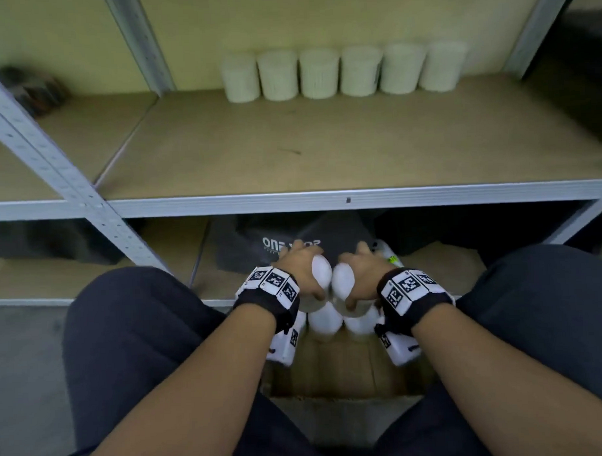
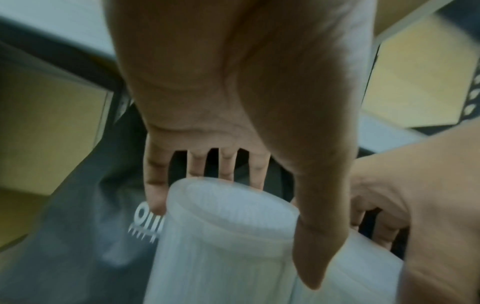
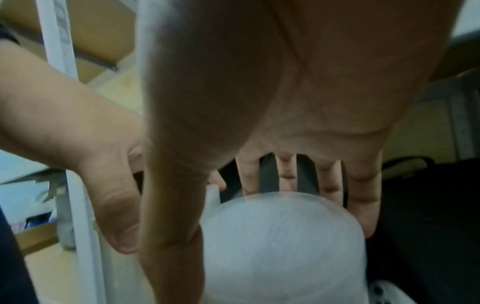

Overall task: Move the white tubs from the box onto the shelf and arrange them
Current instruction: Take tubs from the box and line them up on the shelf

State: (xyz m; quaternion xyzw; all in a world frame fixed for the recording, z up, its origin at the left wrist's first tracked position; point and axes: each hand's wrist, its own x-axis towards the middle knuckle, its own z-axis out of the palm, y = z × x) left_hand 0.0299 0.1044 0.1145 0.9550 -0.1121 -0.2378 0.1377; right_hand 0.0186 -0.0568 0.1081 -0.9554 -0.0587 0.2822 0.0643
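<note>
Forearms reach down into the cardboard box; left hand grasps one white tub, right hand grasps another, both just above the remaining tubs. Six tubs already line the shelf at its back. How many remain below is hidden by the hands.

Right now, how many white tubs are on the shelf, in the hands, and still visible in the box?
White tubs on the shelf: 6
White tubs held, one in the left hand, one in the right hand: 2
White tubs seen in the box: 2, more may be hidden
Total: 10
</note>
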